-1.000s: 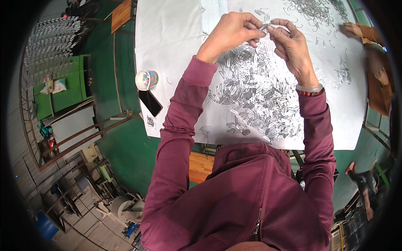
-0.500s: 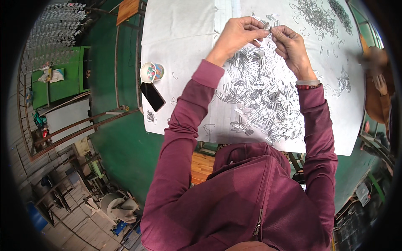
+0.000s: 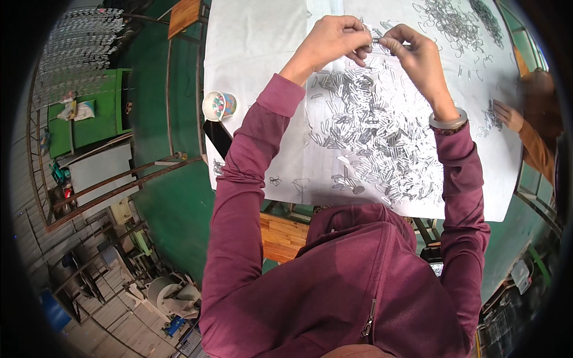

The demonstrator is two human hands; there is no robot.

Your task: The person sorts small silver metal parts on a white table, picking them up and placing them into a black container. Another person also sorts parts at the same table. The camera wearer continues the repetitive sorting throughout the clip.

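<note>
I am observing both hands meeting above the far part of the table, fingertips pressed together on one small metal piece (image 3: 377, 40). The left hand (image 3: 336, 40) is pinching it from the left, the right hand (image 3: 413, 55) from the right. Against the frames a moment earlier, the grip is holding its place; the hands are working the same piece, so I judge this fitting step unfinished. Below them the heap of metal clips (image 3: 373, 134) is lying spread on the white sheet (image 3: 256, 65). A paper cup (image 3: 219, 105) is standing left. Another person's hand (image 3: 507, 114) is reaching in at right.
</note>
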